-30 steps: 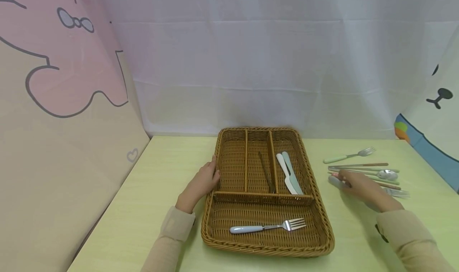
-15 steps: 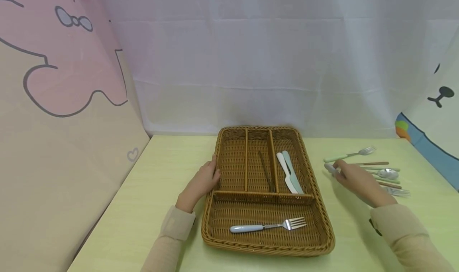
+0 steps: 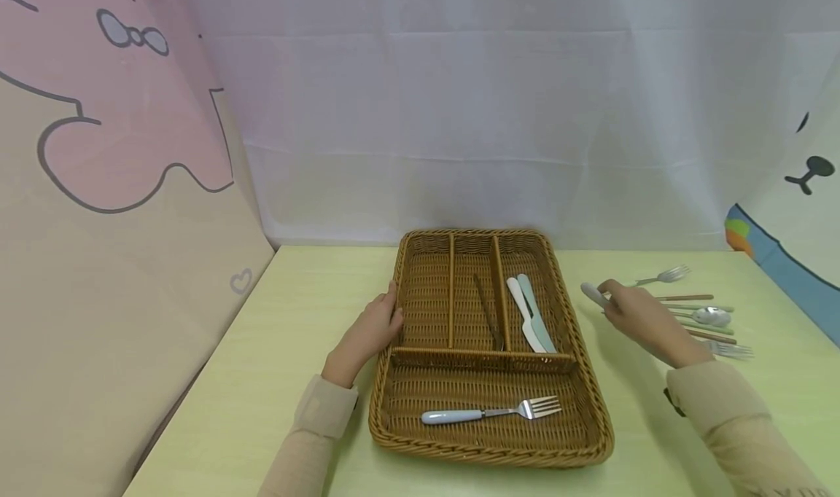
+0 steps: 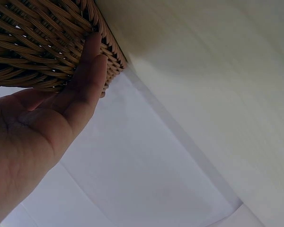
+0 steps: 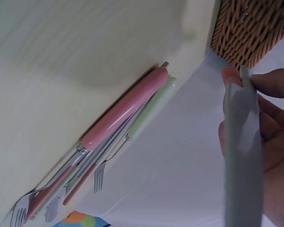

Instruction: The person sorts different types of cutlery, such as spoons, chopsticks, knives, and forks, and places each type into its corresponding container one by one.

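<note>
My right hand (image 3: 646, 322) pinches a pale grey knife (image 5: 244, 151) between thumb and fingers, just right of the basket. The rounded handle end points towards the basket in the head view; the blade is hidden under the hand there. My left hand (image 3: 367, 333) holds the left rim of the brown wicker basket (image 4: 33, 47), its fingers along the outer wall. Within the basket, a white knife (image 3: 523, 315) and a mint knife (image 3: 534, 315) lie in the right compartment. A dark slim utensil (image 3: 487, 311) leans in the middle one. A fork (image 3: 453, 416) lies in the front compartment.
On the table's right lie a green-handled fork (image 5: 151, 106), a pink-handled fork (image 5: 128, 109), a spoon (image 3: 712, 316) and several chopsticks (image 3: 685, 297), close together. A white curtain (image 3: 459, 132) stands behind the table, with printed cloth (image 3: 144, 264) at the left.
My right hand has lifted the pale grey knife from among the loose cutlery and moved left and away from me, closer to the basket. My left hand has stayed on the rim.
</note>
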`<state>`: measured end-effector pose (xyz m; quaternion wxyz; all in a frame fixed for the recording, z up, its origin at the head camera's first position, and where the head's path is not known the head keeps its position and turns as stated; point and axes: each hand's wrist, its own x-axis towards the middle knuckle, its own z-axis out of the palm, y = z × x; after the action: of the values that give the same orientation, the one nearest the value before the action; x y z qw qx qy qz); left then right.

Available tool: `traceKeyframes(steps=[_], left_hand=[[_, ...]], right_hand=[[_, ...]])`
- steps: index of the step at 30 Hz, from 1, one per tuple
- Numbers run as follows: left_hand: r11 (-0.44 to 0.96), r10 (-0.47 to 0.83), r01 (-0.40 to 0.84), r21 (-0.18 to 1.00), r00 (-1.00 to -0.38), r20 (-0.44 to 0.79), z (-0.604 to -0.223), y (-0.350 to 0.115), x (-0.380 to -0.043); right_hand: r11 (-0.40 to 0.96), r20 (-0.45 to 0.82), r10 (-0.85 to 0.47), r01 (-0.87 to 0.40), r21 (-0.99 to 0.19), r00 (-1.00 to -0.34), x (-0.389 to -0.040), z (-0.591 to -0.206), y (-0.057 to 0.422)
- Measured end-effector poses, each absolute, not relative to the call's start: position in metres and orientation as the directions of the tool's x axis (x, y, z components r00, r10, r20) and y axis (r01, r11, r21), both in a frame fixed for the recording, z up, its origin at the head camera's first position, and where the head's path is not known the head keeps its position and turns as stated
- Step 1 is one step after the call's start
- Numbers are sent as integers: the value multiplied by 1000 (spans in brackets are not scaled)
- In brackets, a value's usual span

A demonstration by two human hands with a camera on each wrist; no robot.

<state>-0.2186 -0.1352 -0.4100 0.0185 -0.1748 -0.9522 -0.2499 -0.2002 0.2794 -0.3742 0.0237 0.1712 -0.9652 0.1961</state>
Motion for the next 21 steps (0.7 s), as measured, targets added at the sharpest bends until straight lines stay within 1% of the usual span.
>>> traceKeyframes(steps=[7,11,15,21], left_hand=[[813,320,337,475,-940,118,-410,-135,-219],[813,317,331,479,-942,112,-409,-135,-219],[813,315,325,483,-943,105,-409,-135,-219],[813,317,326,483,-943,104,-408,-135,-218]], right_hand=[[853,110,-325,-341,-395,-939,-205,-362,264],[839,127,-342,-363,-405,-931,-209,-356,254],[825,166,-370,-406,-393,-914,-211,-352,244],[824,200,-389,-437,-360,-899,-214,-350,231]])
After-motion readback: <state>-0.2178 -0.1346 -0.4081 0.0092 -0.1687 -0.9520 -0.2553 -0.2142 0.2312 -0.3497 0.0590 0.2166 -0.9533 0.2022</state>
